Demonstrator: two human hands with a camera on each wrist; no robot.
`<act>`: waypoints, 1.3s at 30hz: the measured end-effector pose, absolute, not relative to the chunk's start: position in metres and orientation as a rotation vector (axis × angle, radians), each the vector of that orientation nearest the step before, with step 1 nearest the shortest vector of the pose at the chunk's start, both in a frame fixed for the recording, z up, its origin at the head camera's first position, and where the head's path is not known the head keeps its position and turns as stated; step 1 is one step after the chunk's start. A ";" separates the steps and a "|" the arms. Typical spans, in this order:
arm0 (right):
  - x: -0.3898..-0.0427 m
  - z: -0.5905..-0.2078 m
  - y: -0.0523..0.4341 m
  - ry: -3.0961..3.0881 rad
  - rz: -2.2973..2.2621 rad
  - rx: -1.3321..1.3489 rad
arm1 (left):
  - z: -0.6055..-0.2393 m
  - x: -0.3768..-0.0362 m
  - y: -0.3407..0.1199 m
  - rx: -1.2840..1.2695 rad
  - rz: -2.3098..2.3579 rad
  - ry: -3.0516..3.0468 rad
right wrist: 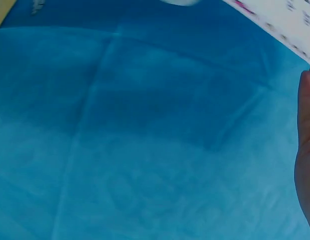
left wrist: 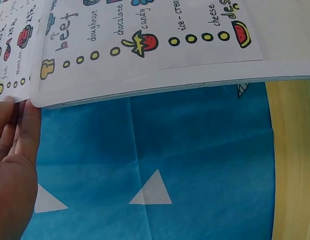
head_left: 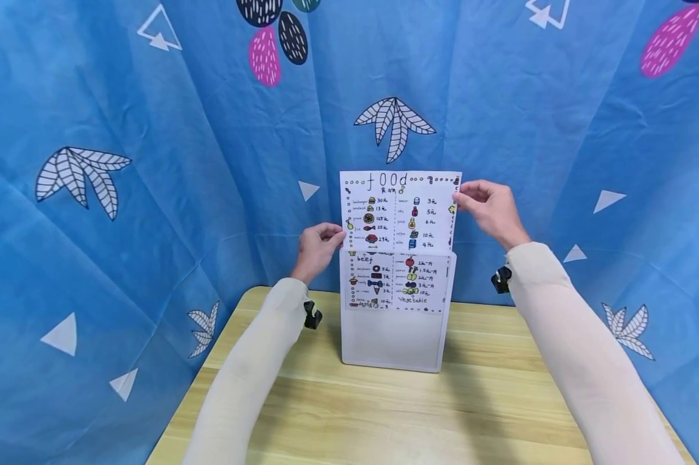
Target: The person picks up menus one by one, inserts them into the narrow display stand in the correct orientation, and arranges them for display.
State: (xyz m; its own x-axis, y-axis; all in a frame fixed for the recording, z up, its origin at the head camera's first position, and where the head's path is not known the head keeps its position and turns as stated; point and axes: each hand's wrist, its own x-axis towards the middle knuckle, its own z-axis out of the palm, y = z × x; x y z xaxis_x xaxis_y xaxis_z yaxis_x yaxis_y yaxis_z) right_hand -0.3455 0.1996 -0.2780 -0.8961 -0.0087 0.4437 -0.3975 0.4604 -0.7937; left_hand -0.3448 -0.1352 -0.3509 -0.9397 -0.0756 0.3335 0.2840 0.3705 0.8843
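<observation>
A white paper menu (head_left: 384, 216), hand-drawn and headed "food", has its lower half inside a clear-fronted sign holder (head_left: 392, 339) that stands upright on the table. Its upper half sticks out above the holder's top edge. With thumb and fingers my left hand (head_left: 317, 248) pinches the menu's left edge, just above the holder. In the left wrist view, that hand (left wrist: 17, 165) is right beside the holder's top corner. My right hand (head_left: 494, 210) pinches the menu's right edge, higher up near the top. Only part of the right hand (right wrist: 306, 145) shows in the right wrist view.
The wooden table (head_left: 384, 420) extends in front of the holder. Behind and on both sides hangs a blue curtain (head_left: 488, 116) printed with leaves and triangles. Each wrist carries a small black device, one on the left sleeve (head_left: 270, 316).
</observation>
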 end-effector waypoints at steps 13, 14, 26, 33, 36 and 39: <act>-0.345 -0.271 0.199 -2.364 1.410 0.302 | -0.350 -0.345 -0.136 -0.183 -1.573 -2.330; -0.345 -0.273 0.199 -2.373 1.405 0.301 | -0.351 -0.345 -0.137 -0.187 -1.575 -2.330; -0.343 -0.286 0.204 -2.395 1.395 0.326 | -0.350 -0.343 -0.138 -0.189 -1.581 -2.346; -0.340 -0.290 0.204 -2.420 1.382 0.332 | -0.349 -0.342 -0.138 -0.184 -1.575 -2.340; -0.340 -0.293 0.204 -2.420 1.376 0.338 | -0.349 -0.341 -0.137 -0.184 -1.578 -2.341; -0.340 -0.296 0.204 -2.411 1.371 0.349 | -0.349 -0.341 -0.137 -0.187 -1.577 -2.346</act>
